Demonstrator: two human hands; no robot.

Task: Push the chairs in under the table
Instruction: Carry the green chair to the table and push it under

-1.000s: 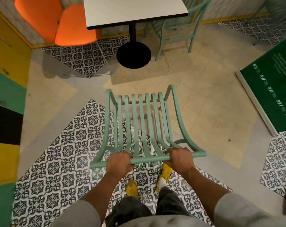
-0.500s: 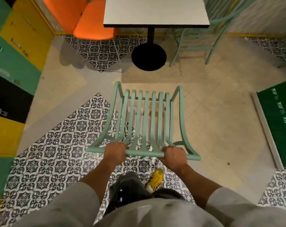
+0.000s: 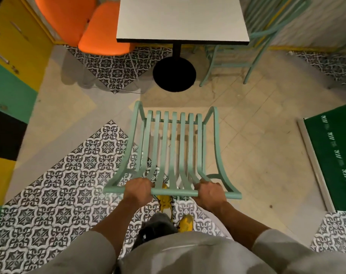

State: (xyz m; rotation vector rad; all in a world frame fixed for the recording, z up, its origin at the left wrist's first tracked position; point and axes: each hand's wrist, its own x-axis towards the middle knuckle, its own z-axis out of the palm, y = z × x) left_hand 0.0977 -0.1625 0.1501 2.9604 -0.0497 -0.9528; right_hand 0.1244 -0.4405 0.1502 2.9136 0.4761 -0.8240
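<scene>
A mint-green slatted metal chair (image 3: 173,147) stands in front of me, its back toward me. My left hand (image 3: 137,189) and my right hand (image 3: 209,192) both grip its top rail. Ahead is a white square table (image 3: 182,18) on a black post with a round black base (image 3: 174,74). The chair's front edge is short of the base and apart from the table. A second mint chair (image 3: 253,38) sits at the table's right side, partly under it. An orange chair (image 3: 100,34) stands at the table's left.
Yellow, green and black cabinet fronts (image 3: 11,56) line the left wall. A green board (image 3: 336,155) lies on the floor to the right. My yellow shoes (image 3: 166,200) are on the patterned tiles behind the chair. Open beige floor lies between chair and table.
The chair and I have moved forward toward the table, which now looks closer and larger. Both hands have kept hold of the top rail.
</scene>
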